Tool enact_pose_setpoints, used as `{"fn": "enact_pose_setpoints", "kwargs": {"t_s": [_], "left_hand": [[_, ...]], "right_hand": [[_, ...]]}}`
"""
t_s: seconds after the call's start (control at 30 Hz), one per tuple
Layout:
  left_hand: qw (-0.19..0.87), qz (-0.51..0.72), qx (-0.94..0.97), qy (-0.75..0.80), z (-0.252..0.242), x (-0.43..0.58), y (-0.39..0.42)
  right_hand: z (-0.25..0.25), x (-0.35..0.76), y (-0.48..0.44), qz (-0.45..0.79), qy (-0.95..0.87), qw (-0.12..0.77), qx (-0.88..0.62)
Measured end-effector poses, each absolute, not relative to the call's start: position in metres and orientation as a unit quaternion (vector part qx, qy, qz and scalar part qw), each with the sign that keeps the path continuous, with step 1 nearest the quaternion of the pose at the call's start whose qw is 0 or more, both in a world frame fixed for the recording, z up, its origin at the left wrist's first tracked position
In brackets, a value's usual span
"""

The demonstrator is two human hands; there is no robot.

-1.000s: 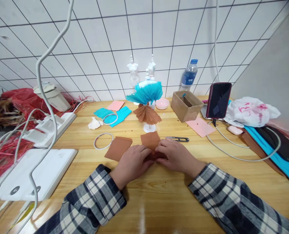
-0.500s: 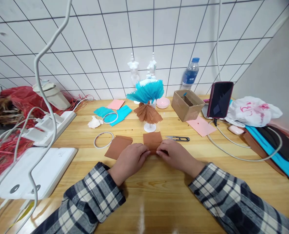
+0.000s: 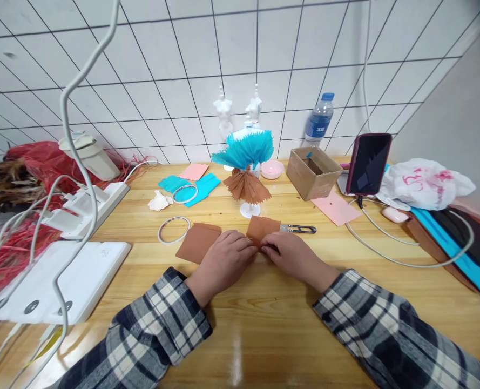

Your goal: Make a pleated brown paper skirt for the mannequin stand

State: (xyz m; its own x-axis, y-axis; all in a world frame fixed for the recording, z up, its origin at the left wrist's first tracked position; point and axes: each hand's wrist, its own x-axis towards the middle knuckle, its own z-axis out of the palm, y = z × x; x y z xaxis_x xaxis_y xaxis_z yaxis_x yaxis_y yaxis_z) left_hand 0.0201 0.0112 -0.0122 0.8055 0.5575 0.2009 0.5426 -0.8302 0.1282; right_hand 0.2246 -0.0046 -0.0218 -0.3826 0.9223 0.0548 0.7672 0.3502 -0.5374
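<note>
A small brown sheet of crepe paper (image 3: pixel 263 227) lies on the wooden table between my hands. My left hand (image 3: pixel 228 258) is closed at its near left corner, the fingertips hidden under the palm. With thumb and forefinger, my right hand (image 3: pixel 290 253) pinches the sheet's near edge. Another brown piece (image 3: pixel 198 243) rests partly beneath my left hand's side. Thread snips (image 3: pixel 300 229) lie just beyond my right hand, their tips behind the sheet. Straight ahead stands a small white mannequin stand (image 3: pixel 250 209) dressed in a pleated brown skirt (image 3: pixel 247 186) and blue ruffles (image 3: pixel 245 148).
Tape rings (image 3: pixel 174 218), blue paper pieces (image 3: pixel 203 189) and crumpled white paper (image 3: pixel 160 201) lie left of the mannequin. A cardboard box (image 3: pixel 313 175), water bottle (image 3: pixel 319 120) and phone (image 3: pixel 371 163) stand right. A power strip (image 3: pixel 97 210) and cables sit at left.
The brown sheet has turned and shifted slightly right, now covering the snips' tips. My left hand has rolled over, its fingers coming closer to my right hand.
</note>
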Motion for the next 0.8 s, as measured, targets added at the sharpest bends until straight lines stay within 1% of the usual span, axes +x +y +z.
{"fn": "enact_pose_setpoints", "kwargs": {"t_s": [0.13,0.3,0.43,0.53,0.67,0.8], "left_hand": [[0.071,0.117,0.943,0.303,-0.013,0.021,0.014],[0.053,0.098,0.940,0.322,-0.010,0.020,0.011],[0.036,0.079,0.937,0.337,-0.010,0.016,0.012],[0.037,0.099,0.936,0.337,-0.010,0.014,0.013],[0.047,0.123,0.935,0.330,-0.010,0.014,0.012],[0.036,0.092,0.931,0.351,-0.007,0.015,0.010]], "right_hand": [[-0.023,0.225,-0.006,0.237,-0.780,0.186,-0.549],[-0.026,0.229,-0.006,0.197,-0.776,0.170,-0.574],[-0.022,0.232,-0.007,0.133,-0.792,0.232,-0.549],[-0.016,0.231,-0.009,0.129,-0.818,0.257,-0.499],[-0.013,0.228,-0.011,0.148,-0.844,0.219,-0.467],[-0.018,0.228,-0.008,0.131,-0.846,0.193,-0.479]]}}
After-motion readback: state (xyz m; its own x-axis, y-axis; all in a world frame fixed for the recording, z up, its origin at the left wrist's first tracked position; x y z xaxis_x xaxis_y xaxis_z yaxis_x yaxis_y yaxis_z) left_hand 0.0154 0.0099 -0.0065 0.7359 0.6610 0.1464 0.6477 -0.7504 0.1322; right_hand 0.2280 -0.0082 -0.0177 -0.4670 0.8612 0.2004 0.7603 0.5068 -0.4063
